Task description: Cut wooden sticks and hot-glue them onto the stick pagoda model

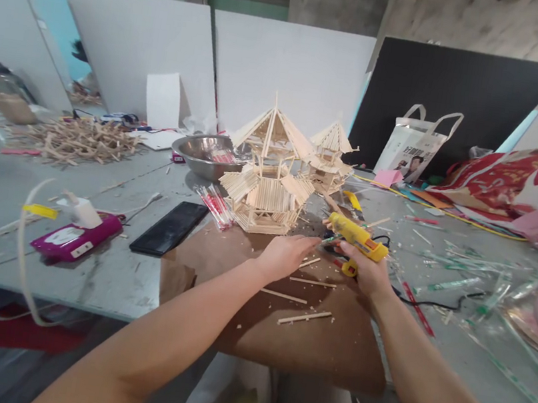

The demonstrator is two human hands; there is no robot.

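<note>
My right hand is wrapped round a yellow glue gun, whose nozzle points left. My left hand reaches forward beside it, its fingers pressed together near the gun's front; what they hold, if anything, is too small to tell. Just beyond my left hand stands a pavilion model of thin wooden sticks, with a smaller stick pavilion behind it to the right. Loose sticks lie on a brown board below my hands.
A black phone, a purple power strip and a white cable lie left. Farther back are a metal bowl and a stick pile. Plastic wrappers and a black cord lie right, a white bag behind.
</note>
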